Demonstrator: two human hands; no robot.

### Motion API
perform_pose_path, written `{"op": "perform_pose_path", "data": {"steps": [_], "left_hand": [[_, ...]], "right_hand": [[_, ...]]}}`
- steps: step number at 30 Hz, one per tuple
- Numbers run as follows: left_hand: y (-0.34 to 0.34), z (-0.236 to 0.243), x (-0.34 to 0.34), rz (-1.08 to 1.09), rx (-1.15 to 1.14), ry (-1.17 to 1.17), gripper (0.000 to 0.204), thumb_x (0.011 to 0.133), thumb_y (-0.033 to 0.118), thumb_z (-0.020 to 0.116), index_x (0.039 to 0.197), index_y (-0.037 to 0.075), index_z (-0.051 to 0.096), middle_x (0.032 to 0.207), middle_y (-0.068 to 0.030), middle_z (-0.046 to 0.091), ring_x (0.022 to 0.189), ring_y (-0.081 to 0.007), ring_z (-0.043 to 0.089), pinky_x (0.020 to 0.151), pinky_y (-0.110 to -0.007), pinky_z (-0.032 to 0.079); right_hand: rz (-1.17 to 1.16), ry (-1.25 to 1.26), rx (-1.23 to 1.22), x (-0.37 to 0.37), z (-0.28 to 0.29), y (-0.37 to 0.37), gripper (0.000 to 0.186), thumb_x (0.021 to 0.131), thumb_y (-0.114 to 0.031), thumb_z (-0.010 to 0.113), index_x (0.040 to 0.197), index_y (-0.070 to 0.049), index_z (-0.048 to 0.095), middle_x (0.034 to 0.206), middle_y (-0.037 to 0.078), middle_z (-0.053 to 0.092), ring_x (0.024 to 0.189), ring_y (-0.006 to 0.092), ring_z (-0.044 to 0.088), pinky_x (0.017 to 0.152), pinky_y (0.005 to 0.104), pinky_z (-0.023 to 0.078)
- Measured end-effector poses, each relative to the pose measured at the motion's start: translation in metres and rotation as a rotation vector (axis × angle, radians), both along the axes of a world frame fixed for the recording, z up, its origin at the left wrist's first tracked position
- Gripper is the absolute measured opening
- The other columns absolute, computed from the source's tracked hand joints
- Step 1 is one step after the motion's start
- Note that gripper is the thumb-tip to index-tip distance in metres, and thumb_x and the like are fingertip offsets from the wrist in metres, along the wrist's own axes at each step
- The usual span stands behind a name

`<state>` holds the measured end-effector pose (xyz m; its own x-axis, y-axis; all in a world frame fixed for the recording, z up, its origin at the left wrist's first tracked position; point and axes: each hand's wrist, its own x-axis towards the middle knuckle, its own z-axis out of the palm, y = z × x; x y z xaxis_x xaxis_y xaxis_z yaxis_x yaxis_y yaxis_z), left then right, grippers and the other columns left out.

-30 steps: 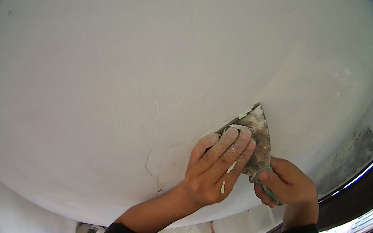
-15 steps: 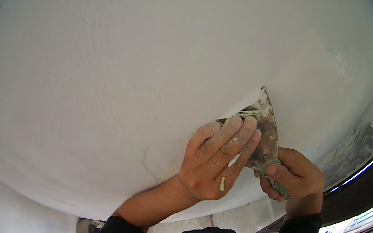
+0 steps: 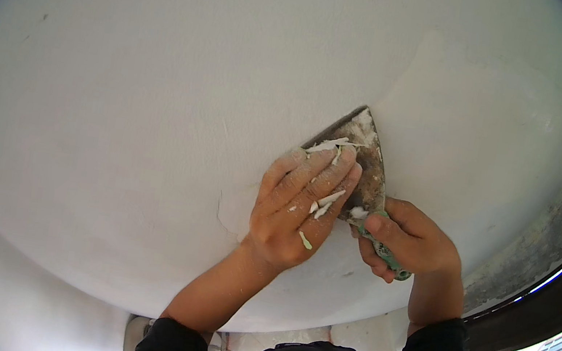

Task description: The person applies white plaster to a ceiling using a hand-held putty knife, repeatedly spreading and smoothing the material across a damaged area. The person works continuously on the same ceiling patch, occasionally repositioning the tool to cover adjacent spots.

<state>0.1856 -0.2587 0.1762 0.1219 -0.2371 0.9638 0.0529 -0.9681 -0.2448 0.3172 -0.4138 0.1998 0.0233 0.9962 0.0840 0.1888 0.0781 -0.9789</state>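
A wide scraper (image 3: 373,162) with a stained metal blade and a green handle meets the white wall (image 3: 163,83) along its upper left edge. My right hand (image 3: 417,243) is closed round the handle, thumb on top. The fingers of my left hand (image 3: 301,208) lie flat against the blade, close together, and hide part of it. White paint flakes (image 3: 324,203) cling to the back of that hand, and more curl up at the blade's edge by its fingertips.
A thin crack (image 3: 220,210) runs down the wall left of my left wrist. At the right is a bare grey patch (image 3: 534,249), beside a dark frame (image 3: 539,312) with a bright opening. Pale floor tiles (image 3: 366,336) show below.
Both hands and the scraper have shifted left and slightly up in the picture. More white flakes now lie on my left hand and at the blade's edge. The view has moved a little too.
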Motion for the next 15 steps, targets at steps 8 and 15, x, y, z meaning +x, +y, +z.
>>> {"op": "perform_pose_path", "data": {"steps": [8, 15], "left_hand": [[-0.007, -0.013, -0.012, 0.055, -0.013, 0.097, 0.041, 0.063, -0.006, 0.070, 0.102, 0.004, 0.077, 0.110, -0.0129, 0.074, 0.109, -0.0277, 0.069, 0.091, -0.042, 0.051], [-0.019, -0.246, -0.047, -0.288, -0.246, 0.732, 0.043, 0.083, 0.012, 0.069, 0.126, 0.013, 0.065, 0.125, -0.0161, 0.064, 0.113, -0.0336, 0.061, 0.097, -0.048, 0.049]], "right_hand": [[-0.051, 0.038, 0.064, -0.012, -0.039, -0.008, 0.027, 0.104, -0.031, 0.051, 0.103, -0.004, 0.054, 0.059, 0.001, 0.054, 0.042, 0.0096, 0.050, 0.040, 0.0256, 0.039], [-0.359, -0.280, -0.048, -0.020, -0.170, -0.054, 0.031, 0.089, -0.020, 0.072, 0.111, -0.002, 0.060, 0.063, 0.005, 0.061, 0.053, 0.0145, 0.059, 0.052, 0.0311, 0.046]]}}
